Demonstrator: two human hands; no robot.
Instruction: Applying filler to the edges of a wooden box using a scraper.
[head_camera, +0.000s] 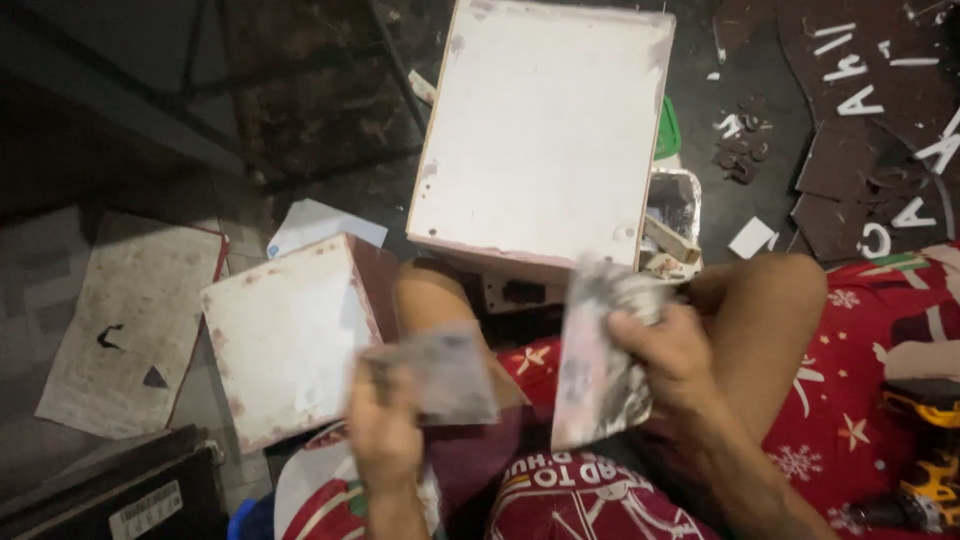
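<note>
A large board (545, 130) lies ahead of the knees on the floor (330, 110), a smaller board (285, 335) to its left and nearer. Left of that lies a flat sheet (130, 320). A drill (925, 450) rests at the far right, cut-out letters (860, 100) behind it.

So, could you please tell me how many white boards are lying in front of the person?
2: a large white board ahead of the knees, and a smaller white board beside the left hand. Others may be hidden.

Small grey smudged sheet (440, 375) blurred, held flat; larger stained sheet (598, 355) tilted upright over lap.
</note>
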